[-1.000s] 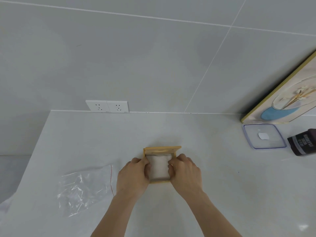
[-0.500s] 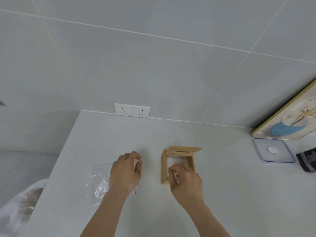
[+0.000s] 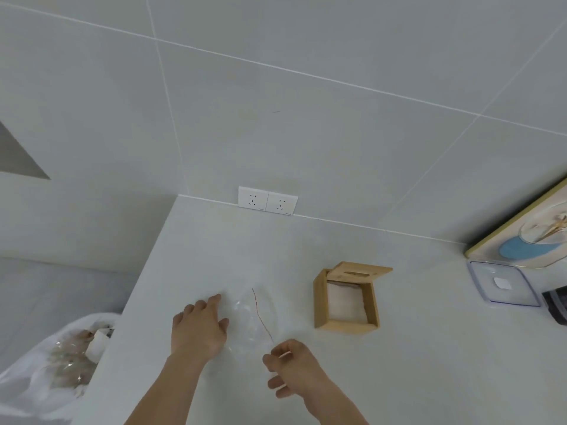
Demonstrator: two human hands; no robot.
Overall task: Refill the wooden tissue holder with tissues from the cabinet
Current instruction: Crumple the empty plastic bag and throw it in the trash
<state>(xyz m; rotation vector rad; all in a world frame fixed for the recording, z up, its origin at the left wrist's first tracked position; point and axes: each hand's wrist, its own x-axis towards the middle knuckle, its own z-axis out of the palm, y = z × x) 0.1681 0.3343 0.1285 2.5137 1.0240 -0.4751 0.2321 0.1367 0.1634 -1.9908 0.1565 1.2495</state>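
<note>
- looks like a home kitchen: white countertop [image 3: 399, 363] against grey tiled wall [image 3: 306, 118]
- double wall socket [image 3: 267, 200] just above the counter
- framed picture [image 3: 527, 237] leaning there, bin bag [image 3: 46, 378] beside it

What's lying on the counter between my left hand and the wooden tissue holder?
In the head view, a clear plastic wrapper with a red tear strip lies between left hand and wooden tissue holder.

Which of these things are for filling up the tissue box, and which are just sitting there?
For the job: wooden tissue holder, tissues inside it, clear wrapper.

Just sitting there: wall sockets, picture frame, clear lid, dark jar, bin bag.
</note>
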